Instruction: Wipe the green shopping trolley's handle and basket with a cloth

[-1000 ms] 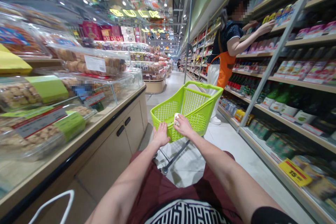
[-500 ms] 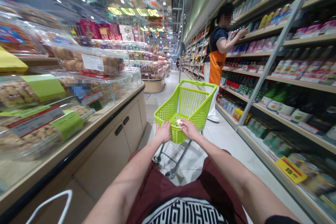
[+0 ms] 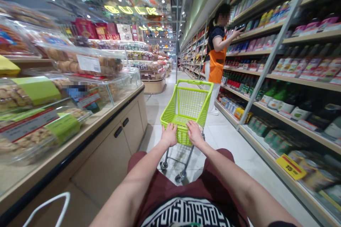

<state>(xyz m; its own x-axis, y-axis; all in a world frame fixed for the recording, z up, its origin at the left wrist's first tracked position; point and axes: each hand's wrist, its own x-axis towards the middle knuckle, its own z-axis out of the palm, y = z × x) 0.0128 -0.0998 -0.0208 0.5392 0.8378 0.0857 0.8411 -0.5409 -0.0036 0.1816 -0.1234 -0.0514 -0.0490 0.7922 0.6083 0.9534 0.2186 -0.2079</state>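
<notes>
A lime-green shopping cart [image 3: 192,101] with a plastic basket and grey wheeled legs stands right in front of my knees. My left hand [image 3: 169,134] is on the left of its near rim, fingers bent over the edge. On the right of the same rim sits my right hand [image 3: 195,133], its fingers curled over the plastic. The white, tissue-like piece that showed at my right fingers earlier cannot be made out now; my hand may hide it. The visible basket floor has nothing on it.
A bakery counter [image 3: 106,145] with packed biscuits [image 3: 87,63] runs along my left. Shelves of bottles and cans [image 3: 279,103] line the right. A person in an orange apron [image 3: 216,65] stands at them, just beyond the cart. A white loop [image 3: 65,202] shows lower left.
My right hand has shifted right and slightly down on the rim, and the white piece at its fingers has gone from sight. The cart sits slightly more upright and square to me.
</notes>
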